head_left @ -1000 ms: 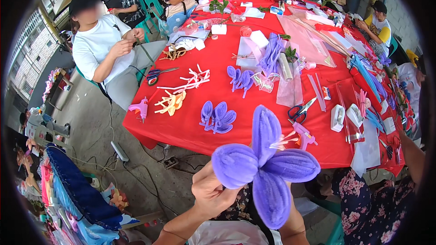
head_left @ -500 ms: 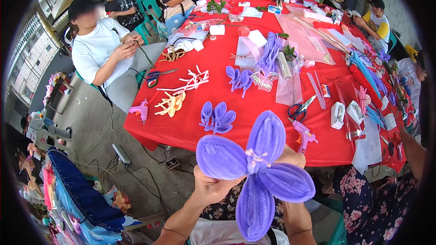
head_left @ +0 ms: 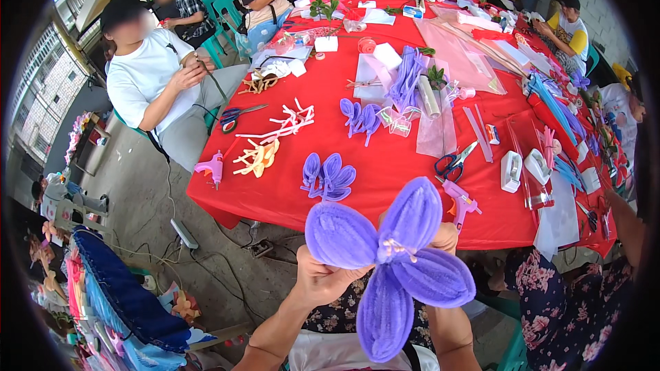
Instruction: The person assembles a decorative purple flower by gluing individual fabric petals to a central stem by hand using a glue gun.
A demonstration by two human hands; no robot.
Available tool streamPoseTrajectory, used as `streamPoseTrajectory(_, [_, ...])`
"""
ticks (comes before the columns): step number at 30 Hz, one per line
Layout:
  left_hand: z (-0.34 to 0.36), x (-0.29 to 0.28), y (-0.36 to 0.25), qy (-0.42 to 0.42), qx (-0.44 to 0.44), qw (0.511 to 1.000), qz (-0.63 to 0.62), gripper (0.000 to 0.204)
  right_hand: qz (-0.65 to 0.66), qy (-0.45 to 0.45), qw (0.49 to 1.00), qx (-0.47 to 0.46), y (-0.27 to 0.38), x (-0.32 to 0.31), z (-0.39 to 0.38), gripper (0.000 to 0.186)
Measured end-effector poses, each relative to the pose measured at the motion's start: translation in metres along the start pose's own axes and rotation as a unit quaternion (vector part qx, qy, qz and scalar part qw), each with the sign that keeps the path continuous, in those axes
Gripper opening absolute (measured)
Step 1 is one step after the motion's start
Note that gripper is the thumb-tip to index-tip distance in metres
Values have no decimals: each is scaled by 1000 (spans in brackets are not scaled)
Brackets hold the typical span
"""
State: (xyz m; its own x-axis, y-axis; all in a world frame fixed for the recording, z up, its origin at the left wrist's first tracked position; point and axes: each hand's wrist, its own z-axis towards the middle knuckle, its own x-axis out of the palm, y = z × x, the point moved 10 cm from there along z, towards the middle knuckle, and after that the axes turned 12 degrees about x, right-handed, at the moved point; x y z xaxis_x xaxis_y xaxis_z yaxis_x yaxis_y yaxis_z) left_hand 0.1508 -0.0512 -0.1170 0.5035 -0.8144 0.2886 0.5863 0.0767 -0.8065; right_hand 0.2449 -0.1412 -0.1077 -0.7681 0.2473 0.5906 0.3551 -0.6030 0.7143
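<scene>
Close in front of me is a purple pipe-cleaner flower with several broad, fuzzy petals and a small pale, pinkish centre. My left hand pinches it from behind, with curled fingers beneath the left petal. Behind the right-hand petals, my right hand also grips the flower, though most of its fingers are hidden. Beyond the flower, loose purple petals lie on the red-covered table. More purple petals sit farther back, beside a bundle of purple pipe cleaners.
Scissors and a pink glue gun lie right of the flower; another glue gun is at the left edge. Cream pieces are near it. A person in white sits at left. Cables and a power strip cross the floor.
The flower has turned slightly in my hands: its top petal has dipped and shifted right, and the left petal has moved a little right. Both hands keep their hold.
</scene>
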Motion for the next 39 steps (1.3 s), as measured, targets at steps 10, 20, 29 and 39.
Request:
streamPoseTrajectory(10, [4,14,21,-36,-100,975,-196,20,-102,-97,990,-5,10,-3,3,16])
streamPoseTrajectory(20, [8,22,23,-90,-121,961,-230,14,-213,-168,961,50,9,-7,4,32])
streamPoseTrajectory(29, [6,13,22,-84,-66,986,-130,15,-454,-176,872,54,18,6,-3,18])
streamPoseTrajectory(39, [-7,26,55,-110,-286,879,-365,19,-340,-51,935,92,4,17,6,43])
